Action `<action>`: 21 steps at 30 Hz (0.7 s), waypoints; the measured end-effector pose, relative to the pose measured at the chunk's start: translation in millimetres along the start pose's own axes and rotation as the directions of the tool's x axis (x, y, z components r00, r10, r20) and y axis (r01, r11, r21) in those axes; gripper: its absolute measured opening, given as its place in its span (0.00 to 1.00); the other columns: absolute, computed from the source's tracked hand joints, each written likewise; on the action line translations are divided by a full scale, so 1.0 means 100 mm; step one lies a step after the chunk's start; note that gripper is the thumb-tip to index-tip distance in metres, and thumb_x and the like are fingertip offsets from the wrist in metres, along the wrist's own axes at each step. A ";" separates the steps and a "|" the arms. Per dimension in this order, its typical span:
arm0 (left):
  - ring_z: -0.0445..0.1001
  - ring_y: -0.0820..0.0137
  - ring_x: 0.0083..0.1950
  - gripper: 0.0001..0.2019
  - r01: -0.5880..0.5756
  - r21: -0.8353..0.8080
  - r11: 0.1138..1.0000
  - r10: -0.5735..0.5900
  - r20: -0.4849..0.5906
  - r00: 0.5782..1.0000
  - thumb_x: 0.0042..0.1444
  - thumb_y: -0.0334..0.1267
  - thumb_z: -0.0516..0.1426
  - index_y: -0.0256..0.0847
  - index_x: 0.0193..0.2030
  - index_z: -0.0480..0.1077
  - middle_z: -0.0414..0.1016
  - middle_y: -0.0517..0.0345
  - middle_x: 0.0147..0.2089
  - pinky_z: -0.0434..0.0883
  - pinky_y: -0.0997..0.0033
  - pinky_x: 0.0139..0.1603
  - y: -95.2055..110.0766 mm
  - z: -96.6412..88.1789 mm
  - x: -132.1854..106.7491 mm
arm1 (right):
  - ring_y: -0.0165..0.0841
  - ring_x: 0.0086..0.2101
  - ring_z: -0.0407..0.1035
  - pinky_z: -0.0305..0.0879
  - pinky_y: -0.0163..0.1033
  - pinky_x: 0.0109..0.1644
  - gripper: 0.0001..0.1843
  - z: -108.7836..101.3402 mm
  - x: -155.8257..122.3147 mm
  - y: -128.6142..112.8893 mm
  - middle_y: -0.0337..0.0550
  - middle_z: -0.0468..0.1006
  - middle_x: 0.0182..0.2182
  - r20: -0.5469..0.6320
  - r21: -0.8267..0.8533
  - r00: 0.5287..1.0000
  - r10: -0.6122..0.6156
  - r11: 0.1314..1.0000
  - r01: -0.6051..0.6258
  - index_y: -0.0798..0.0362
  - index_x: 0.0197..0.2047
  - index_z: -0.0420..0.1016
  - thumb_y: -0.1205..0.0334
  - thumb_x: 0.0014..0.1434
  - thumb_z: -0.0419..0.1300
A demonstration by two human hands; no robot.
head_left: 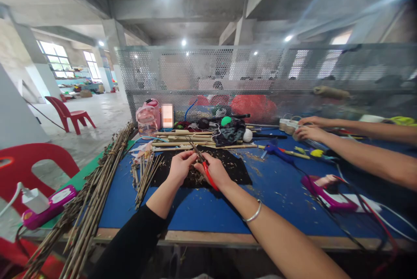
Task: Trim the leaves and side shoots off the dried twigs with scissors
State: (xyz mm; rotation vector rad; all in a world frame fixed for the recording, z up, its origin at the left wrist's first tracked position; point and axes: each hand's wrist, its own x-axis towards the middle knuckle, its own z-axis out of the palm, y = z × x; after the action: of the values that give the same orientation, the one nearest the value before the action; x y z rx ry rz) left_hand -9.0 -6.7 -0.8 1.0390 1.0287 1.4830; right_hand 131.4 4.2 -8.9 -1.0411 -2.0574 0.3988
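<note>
My right hand (215, 170) is closed round a pair of scissors with red handles (208, 175), the blades pointing up and away from me. Close beside it, my left hand (180, 167) has its fingers pinched together near the blades; whatever is between them is too small to make out. Both hands are above a black cloth (239, 174) strewn with small pale scraps. Just left of the cloth lies a small pile of cut dry stalks (145, 181).
A long bundle of dry stalks (94, 192) lies along the table's left side. Behind my hands are bamboo sticks (182, 143), a dark patterned cloth (230, 133) and a pink bag (148, 118). A co-worker's hands (308, 129) and a purple power strip (335, 198) are at right.
</note>
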 end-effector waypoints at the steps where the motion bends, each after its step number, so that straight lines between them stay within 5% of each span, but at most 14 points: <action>1: 0.70 0.73 0.29 0.17 -0.002 0.009 1.000 0.003 -0.005 1.000 0.37 0.43 0.64 0.34 0.34 0.76 0.77 0.52 0.33 0.64 0.76 0.28 0.00 0.00 0.00 | 0.32 0.29 0.68 0.60 0.33 0.32 0.20 0.00 0.00 0.01 0.42 0.75 0.30 0.003 -0.017 1.000 0.011 1.000 -0.011 0.51 0.47 0.68 0.49 0.54 0.56; 11: 0.64 0.78 0.22 0.18 0.028 0.078 0.997 -0.019 -0.106 0.994 0.38 0.43 0.63 0.34 0.36 0.76 0.76 0.54 0.29 0.57 0.79 0.21 0.00 -0.04 0.02 | 0.32 0.26 0.69 0.59 0.33 0.30 0.19 -0.01 0.02 0.05 0.42 0.76 0.26 0.065 -0.068 0.993 0.094 0.994 -0.090 0.52 0.43 0.70 0.48 0.55 0.53; 17: 0.69 0.74 0.27 0.17 -0.007 0.040 0.999 0.011 -0.089 0.996 0.36 0.43 0.64 0.33 0.33 0.76 0.76 0.52 0.31 0.63 0.77 0.27 -0.03 -0.04 0.05 | 0.38 0.42 0.68 0.62 0.39 0.43 0.28 0.02 0.02 0.06 0.49 0.72 0.43 0.054 -0.141 0.999 0.003 0.990 0.004 0.53 0.50 0.65 0.47 0.50 0.59; 21: 0.70 0.73 0.28 0.17 -0.007 0.050 0.999 0.011 -0.071 0.997 0.37 0.43 0.65 0.34 0.33 0.76 0.77 0.51 0.33 0.64 0.76 0.28 -0.04 -0.04 0.05 | 0.38 0.43 0.67 0.62 0.40 0.45 0.26 0.03 0.02 0.08 0.49 0.72 0.43 0.048 -0.095 0.999 -0.022 0.995 0.026 0.53 0.50 0.64 0.49 0.51 0.59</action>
State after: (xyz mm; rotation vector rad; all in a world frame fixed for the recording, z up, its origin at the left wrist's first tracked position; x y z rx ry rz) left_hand -12.3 -1.3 -4.7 1.0329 1.1171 1.5176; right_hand 132.7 11.0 -14.7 -1.0716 -2.1468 0.3176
